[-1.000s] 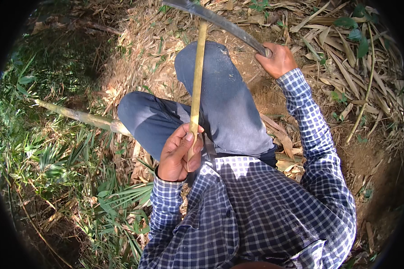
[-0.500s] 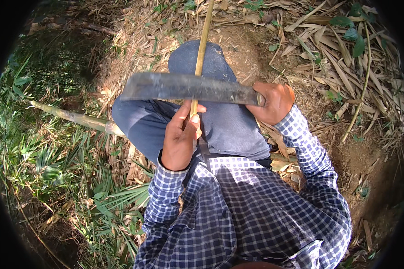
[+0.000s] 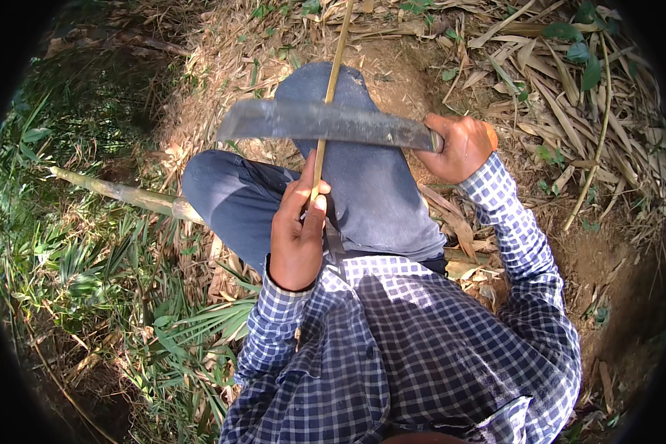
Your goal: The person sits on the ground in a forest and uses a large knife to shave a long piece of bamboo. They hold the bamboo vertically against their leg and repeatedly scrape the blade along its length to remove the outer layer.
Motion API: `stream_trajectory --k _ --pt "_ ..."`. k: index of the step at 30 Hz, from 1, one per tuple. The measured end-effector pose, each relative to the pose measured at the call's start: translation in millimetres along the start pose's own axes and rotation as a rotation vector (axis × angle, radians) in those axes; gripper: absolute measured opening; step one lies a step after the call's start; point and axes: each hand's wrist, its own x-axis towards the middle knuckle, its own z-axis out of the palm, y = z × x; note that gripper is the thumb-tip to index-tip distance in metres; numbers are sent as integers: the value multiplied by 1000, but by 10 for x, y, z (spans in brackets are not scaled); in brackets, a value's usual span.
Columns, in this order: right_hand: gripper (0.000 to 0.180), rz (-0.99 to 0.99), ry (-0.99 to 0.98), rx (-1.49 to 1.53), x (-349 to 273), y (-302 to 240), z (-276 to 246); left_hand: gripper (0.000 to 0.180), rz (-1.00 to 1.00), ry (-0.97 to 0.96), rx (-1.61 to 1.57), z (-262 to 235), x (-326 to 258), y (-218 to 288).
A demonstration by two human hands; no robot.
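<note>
A long, thin strip of bamboo (image 3: 338,55) runs from my left hand (image 3: 300,231) up past the top of the view. The fingers and thumb of that hand pinch it near its lower end, above my lap. Across the strip lies the broad, dark blade of a machete (image 3: 303,122), its squared tip pointing left. My right hand (image 3: 462,147) is wrapped round the machete's handle, most of which the fingers hide; a wooden end shows at the right of the fist. Blade and strip cross just beyond my left fingertips.
My bent legs in blue trousers (image 3: 229,203) are under the work. A thick bamboo pole (image 3: 129,194) lies at the left, among green grass and leaves (image 3: 192,325). Dry bamboo leaves (image 3: 562,96) and a thin stem (image 3: 598,140) cover the ground at the right.
My right hand has moved the machete away from me along the strip and slightly right, and the blade tilts more. My left hand keeps its pinch, nearly in place.
</note>
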Motion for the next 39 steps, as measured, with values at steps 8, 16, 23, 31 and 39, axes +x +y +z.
stream_trajectory --k 8,16,23,31,39 --pt "23 31 54 -26 53 38 -31 45 -5 20 113 3 -96 98" --pt "27 33 73 -34 98 186 -47 48 -43 22 67 -22 -213 128" --pt "27 102 31 2 214 277 -48 47 -36 18 57 -59 -249 99" --pt "40 369 76 45 502 485 -4 47 52 51 139 -57 -240 41" --pt "23 -11 9 156 -173 -22 31 45 -16 90 82 81 -138 173"
